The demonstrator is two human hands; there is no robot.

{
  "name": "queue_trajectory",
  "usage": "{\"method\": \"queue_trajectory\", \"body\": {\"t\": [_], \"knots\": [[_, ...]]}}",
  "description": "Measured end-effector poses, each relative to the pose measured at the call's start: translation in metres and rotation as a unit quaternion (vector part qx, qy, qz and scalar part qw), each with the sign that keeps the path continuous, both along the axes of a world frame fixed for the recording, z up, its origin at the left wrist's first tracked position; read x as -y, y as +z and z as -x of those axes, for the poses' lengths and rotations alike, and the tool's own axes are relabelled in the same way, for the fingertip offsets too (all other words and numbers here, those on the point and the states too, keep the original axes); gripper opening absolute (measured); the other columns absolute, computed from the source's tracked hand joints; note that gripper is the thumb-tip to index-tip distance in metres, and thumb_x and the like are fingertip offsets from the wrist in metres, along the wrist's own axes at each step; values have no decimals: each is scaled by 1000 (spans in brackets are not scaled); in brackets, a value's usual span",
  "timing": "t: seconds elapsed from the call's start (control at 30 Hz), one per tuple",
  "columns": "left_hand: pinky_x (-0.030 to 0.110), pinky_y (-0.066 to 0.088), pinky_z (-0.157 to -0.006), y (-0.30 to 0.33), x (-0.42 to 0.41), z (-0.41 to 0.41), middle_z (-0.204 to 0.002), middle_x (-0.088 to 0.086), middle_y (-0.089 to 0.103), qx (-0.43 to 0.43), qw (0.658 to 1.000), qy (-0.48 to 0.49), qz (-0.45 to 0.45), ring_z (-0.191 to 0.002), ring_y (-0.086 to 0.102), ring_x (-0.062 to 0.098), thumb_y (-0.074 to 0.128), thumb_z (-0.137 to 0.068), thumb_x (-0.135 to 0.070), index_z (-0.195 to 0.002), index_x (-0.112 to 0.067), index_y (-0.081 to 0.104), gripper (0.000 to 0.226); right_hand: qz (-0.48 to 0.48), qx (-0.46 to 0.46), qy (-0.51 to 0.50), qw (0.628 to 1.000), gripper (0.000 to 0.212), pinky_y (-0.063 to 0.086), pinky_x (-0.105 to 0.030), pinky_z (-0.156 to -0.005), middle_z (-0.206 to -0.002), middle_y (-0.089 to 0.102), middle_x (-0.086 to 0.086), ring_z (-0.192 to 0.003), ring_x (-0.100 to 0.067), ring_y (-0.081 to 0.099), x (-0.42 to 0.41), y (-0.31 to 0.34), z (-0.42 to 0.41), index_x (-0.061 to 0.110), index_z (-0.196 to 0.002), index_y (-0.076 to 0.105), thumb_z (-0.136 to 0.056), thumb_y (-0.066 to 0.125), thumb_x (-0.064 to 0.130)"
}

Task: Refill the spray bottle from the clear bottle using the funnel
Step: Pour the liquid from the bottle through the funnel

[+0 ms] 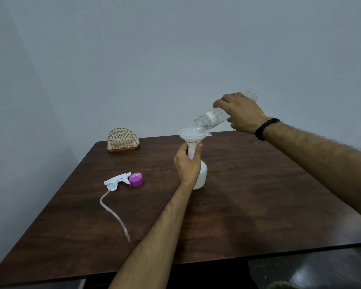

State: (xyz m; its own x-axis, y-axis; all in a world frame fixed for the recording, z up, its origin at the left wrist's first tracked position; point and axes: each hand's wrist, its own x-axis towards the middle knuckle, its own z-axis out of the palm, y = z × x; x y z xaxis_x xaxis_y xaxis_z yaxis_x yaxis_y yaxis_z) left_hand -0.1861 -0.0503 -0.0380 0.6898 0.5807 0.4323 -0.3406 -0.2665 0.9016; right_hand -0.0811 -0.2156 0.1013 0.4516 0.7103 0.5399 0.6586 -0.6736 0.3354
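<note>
The spray bottle (202, 174), white, stands upright near the middle of the dark wood surface (258, 195). A white funnel (191, 135) sits in its neck, cone up, with a small tab on its right rim.

The left hand (187, 163) has its grip closed around the funnel stem and the bottle neck; thumb and fingers wrap the stem just under the cone.

The right hand (241, 113) has its grip closed around the clear bottle (214, 117), holding it from above at mid-body. The bottle is tilted, base high to the right, open mouth low at the funnel's right rim. Whether liquid is flowing cannot be told. A black band (266, 128) is on the right wrist.

The spray head (118, 180) lies on the surface to the left, well apart from the spray bottle, its dip tube (115, 213) curving toward the near edge. A purple cap (136, 178) lies touching the spray head's right end.

A gold wire holder (123, 140) stands at the far left corner of the surface.
</note>
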Motion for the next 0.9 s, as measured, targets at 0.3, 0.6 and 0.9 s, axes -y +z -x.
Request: {"method": "queue_trajectory", "body": {"t": [0.3,0.6,0.9], "knots": [[10,43,-59,1,1,1,-78,-1,68,1,1000,-3,1,-70,59,6,71,-92,-32,-86,-15,66,19,-10,5,-2,1000,64,44,-44,-92,-112,63,-12,-101,-35,60,2,-5,-1,12,-121,58,-63,75,-9],[10,42,-60,0,0,2,-77,1,68,6,1000,-4,3,-69,59,6,70,-93,-32,-85,-10,66,23,-116,-131,-24,984,56,47,-38,-79,-115,60,-3,-101,-27,56,3,-14,6,21,-127,53,-76,73,8],[13,44,-61,0,1,1,-76,1,68,7,1000,-4,10,-69,59,6,70,-93,-32,-83,-11,65,24,-282,-361,-15,889,49,43,-26,-79,-105,60,1,-99,-20,57,10,-36,9,17,-106,55,-70,89,15]]}}
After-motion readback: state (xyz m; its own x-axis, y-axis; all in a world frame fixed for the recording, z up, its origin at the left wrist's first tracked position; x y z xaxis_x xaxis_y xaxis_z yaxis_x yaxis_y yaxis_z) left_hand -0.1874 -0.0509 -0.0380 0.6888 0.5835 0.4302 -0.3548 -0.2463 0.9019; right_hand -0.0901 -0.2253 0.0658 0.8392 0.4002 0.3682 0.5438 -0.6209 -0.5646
